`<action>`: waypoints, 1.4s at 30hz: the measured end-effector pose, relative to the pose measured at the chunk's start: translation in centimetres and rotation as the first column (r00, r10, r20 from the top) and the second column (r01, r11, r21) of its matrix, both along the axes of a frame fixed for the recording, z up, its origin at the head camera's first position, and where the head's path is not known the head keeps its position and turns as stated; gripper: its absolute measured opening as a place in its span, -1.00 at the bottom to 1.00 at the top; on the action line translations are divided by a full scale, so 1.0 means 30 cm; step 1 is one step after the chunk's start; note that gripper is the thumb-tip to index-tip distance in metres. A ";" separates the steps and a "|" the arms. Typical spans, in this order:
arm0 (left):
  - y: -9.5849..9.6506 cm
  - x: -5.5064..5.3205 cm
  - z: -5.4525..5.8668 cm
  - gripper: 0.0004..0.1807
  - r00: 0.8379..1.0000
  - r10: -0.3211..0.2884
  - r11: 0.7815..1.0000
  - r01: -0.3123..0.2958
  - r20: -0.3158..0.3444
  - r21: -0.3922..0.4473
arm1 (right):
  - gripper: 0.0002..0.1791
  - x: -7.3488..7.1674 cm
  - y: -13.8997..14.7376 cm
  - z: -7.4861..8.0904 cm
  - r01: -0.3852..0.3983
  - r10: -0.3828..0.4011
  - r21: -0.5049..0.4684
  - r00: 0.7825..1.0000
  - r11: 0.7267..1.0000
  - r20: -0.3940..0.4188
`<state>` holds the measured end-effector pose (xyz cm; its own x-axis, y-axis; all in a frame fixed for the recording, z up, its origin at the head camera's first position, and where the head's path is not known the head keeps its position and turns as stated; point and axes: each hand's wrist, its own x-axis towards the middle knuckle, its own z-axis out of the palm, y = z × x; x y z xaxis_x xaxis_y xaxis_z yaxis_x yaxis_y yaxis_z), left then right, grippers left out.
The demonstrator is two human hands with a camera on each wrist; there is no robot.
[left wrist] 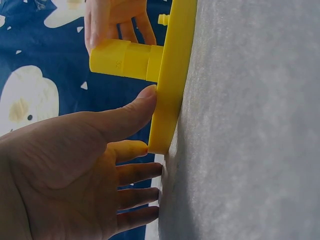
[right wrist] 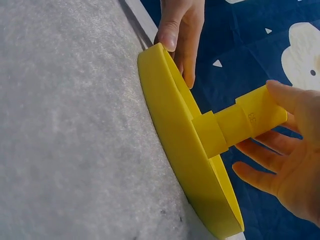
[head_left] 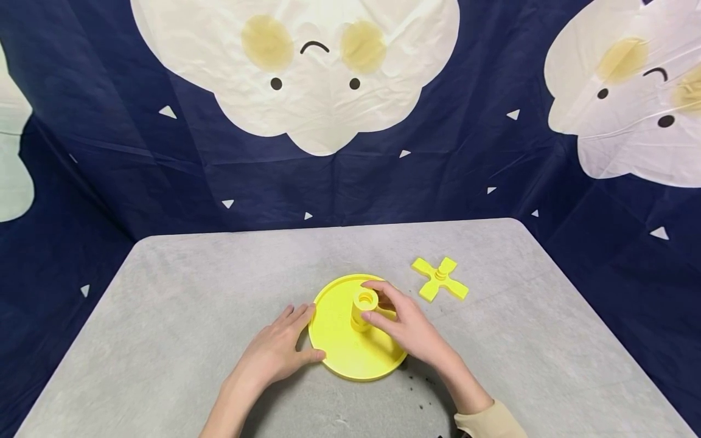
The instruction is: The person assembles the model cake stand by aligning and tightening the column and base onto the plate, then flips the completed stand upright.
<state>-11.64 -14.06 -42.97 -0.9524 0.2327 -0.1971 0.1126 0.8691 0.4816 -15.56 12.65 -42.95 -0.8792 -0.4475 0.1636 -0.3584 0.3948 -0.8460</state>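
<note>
On the tabletop (head_left: 191, 304), a shallow yellow round tray (head_left: 336, 347) lies flat in front of the person, a stepped hollow post (right wrist: 250, 120) standing upright at its middle. The right hand (head_left: 411, 328) has its grip round the post's upper end, thumb and fingers on opposite sides; the left hand (head_left: 279, 350) holds nothing, its fingers extended and its thumb touching the tray's left rim. A yellow four-armed cross piece (head_left: 440, 278) with a threaded stem lies apart, to the far right of the tray.

The step in hand looks like fixing the post to the tray while the left hand steadies it. The next move probably calls for a firm twist or press, with the tray held from turning.

How the post joins at its base is hidden, the mark on its side is hard to read, and the right sleeve (head_left: 490, 421) is cut off.
</note>
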 end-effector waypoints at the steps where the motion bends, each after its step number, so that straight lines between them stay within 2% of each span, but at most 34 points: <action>1: 0.000 0.001 0.000 0.00 1.000 0.001 1.000 -0.001 0.001 0.000 | -0.44 0.000 0.001 0.000 -0.006 0.006 -0.005 1.000 1.000 0.006; 8: 0.000 0.001 0.000 0.00 1.000 0.001 1.000 -0.001 -0.001 0.001 | -0.45 0.001 0.004 0.004 -0.031 0.032 -0.008 0.998 0.999 0.049; 12: 0.001 -0.002 0.000 0.01 1.000 -0.001 1.000 0.001 -0.003 0.002 | -0.49 -0.001 -0.002 0.003 0.005 -0.004 -0.025 1.000 1.000 0.024; 17: 0.001 0.000 -0.002 0.00 1.000 0.002 1.000 -0.002 -0.004 0.000 | -0.45 -0.003 -0.005 -0.001 0.058 -0.058 -0.019 0.998 0.998 -0.005; 25: 0.000 -0.001 -0.003 0.01 1.000 0.004 1.000 -0.004 -0.005 0.001 | -0.43 0.003 0.001 0.005 -0.016 0.016 0.021 1.000 1.000 0.021; 35: 0.000 0.001 -0.003 0.00 1.000 0.007 1.000 -0.007 -0.005 0.005 | -0.53 0.005 -0.006 0.006 0.038 -0.038 0.021 0.999 0.999 -0.027; 42: 0.000 -0.003 -0.003 0.01 1.000 0.004 1.000 -0.004 -0.008 0.001 | -0.43 0.004 -0.006 0.002 0.020 -0.020 0.008 1.000 1.000 -0.011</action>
<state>-11.72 -14.04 -43.06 -0.9549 0.2288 -0.1893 0.1130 0.8694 0.4811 -15.43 12.47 -42.90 -0.8863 -0.4310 0.1695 -0.3593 0.4089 -0.8389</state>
